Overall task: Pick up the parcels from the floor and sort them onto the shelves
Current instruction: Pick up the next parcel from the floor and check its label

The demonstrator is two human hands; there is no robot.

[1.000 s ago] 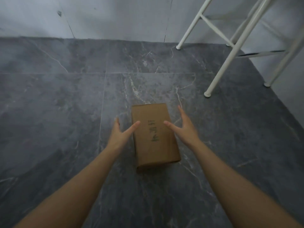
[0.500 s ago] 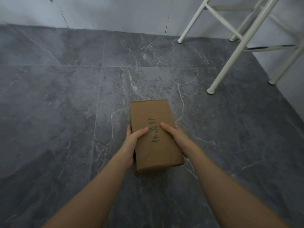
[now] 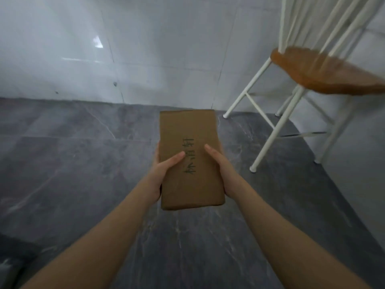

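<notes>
A flat brown cardboard parcel [image 3: 188,130] with dark handwritten characters on its top face is held in the air above the grey floor. My left hand [image 3: 161,174] grips its left edge, thumb lying across the top. Along the right edge my right hand [image 3: 224,170] holds it the same way. The fingers of both hands are hidden under the parcel. No shelf shows in this view.
A white-legged chair [image 3: 270,132] with a wooden seat [image 3: 325,74] stands at the right, close to the parcel. Behind it all runs a pale tiled wall [image 3: 145,49]. Dark marble floor tiles [image 3: 73,163] spread to the left and below.
Both hands closed on the parcel on the floor and lifted it. The view has tilted up, so the wall and the chair seat now show.
</notes>
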